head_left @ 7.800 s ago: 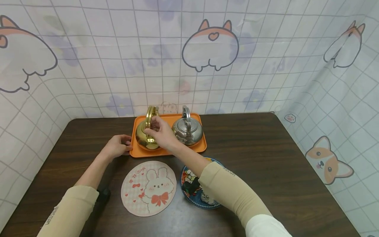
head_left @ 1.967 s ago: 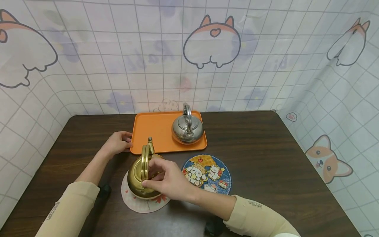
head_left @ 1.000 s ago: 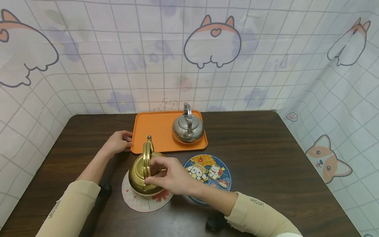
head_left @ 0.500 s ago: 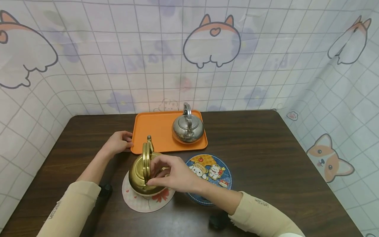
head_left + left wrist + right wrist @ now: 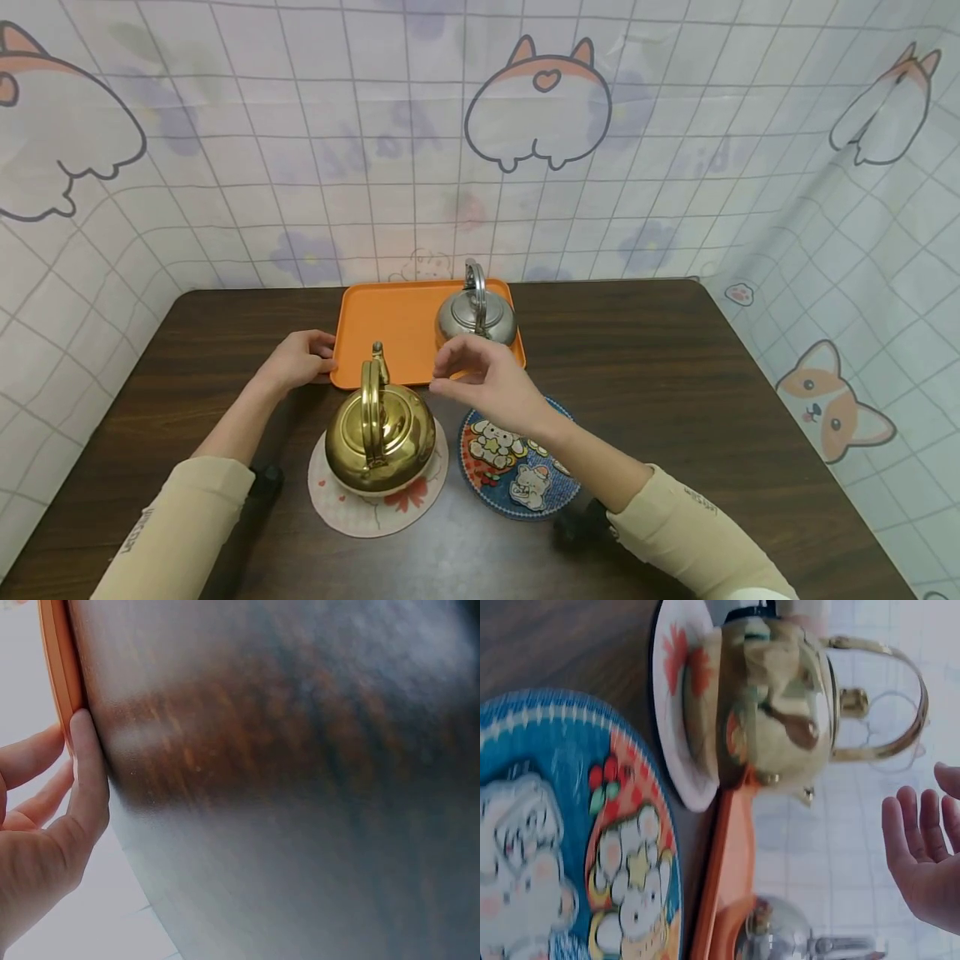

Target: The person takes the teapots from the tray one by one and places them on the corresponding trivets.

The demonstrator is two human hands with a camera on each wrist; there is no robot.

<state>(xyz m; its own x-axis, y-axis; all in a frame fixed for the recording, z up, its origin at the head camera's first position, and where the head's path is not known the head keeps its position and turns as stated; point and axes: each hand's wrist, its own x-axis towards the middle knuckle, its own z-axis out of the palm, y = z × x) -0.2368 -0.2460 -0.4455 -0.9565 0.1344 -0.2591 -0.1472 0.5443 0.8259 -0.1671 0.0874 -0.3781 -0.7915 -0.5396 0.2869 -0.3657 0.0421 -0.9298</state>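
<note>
A shiny gold kettle (image 5: 382,442) with an upright hoop handle stands on a round pink mat (image 5: 337,517) with a red bow print. My left hand (image 5: 296,362) pinches the left edge of an orange tray (image 5: 390,321); in the left wrist view thumb and fingertips meet the tray rim (image 5: 60,660). My right hand (image 5: 495,387) is in the air to the right of the gold kettle, fingers loosely bent, holding nothing. It overlaps the tray's front edge and the silver kettle (image 5: 476,312), which stands on the tray's right part.
A round blue mat (image 5: 510,496) with cartoon animals lies right of the pink one, partly under my right forearm. Dark wood-grain tabletop (image 5: 660,375) surrounds everything. A white grid-patterned curtain (image 5: 375,125) with corgi prints stands behind and at the sides.
The gold kettle has moved from the tray's left part to the pink mat in front. My right hand has let go of its handle and moved right and back. The left hand stays.
</note>
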